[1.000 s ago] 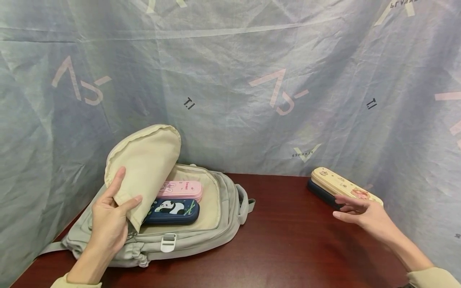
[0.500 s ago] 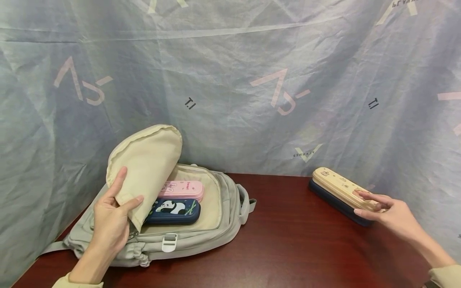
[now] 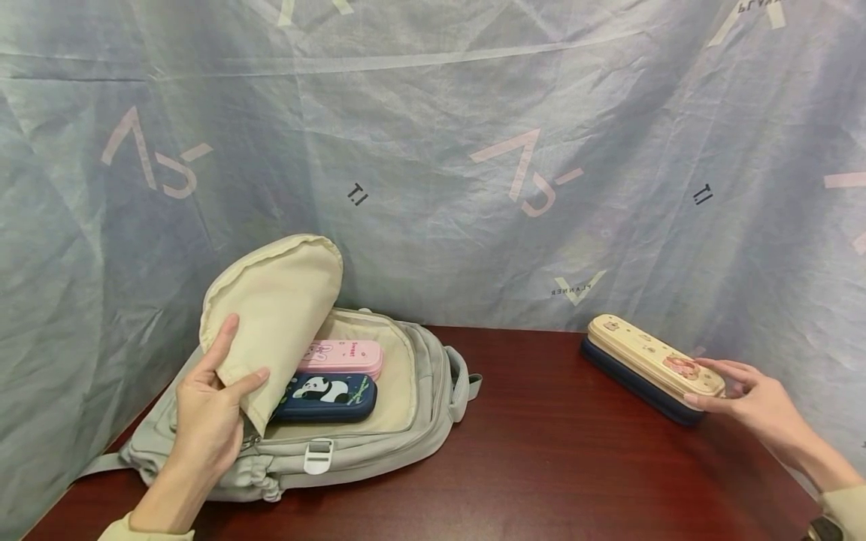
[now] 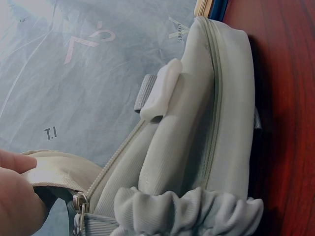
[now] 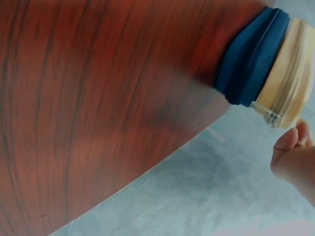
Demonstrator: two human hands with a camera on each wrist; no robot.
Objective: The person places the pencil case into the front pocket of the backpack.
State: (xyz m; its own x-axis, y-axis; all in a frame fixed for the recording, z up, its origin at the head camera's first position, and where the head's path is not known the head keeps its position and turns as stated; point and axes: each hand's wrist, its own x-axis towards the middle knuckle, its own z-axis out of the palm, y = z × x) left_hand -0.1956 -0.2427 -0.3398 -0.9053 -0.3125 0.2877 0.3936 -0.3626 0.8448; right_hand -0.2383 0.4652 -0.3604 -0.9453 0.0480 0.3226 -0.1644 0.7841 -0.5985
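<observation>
My left hand (image 3: 206, 409) holds the raised cream flap (image 3: 277, 308) of a grey backpack (image 3: 426, 421) lying on the table, thumb on its inner face. Inside the open compartment lie a pink pencil case (image 3: 348, 355) and, nearer me, a navy pencil case (image 3: 325, 398) with a panda; the flap hides their left ends. At the right, a cream pencil case (image 3: 643, 349) with a cartoon print rests on top of a dark blue case (image 3: 629, 382). My right hand (image 3: 758, 402) pinches the cream case's near end, thumb at the near side and fingers across the far side.
The dark red wooden table (image 3: 528, 451) extends between the backpack and the stacked cases. A grey printed cloth (image 3: 433, 165) hangs behind and at both sides. The backpack's buckle (image 3: 318, 456) and gathered side pocket (image 4: 187, 211) face me.
My right hand has moved right, from over the cream case to its near end, uncovering the printed figure. The stacked cases have stayed in place. My left hand keeps the flap raised.
</observation>
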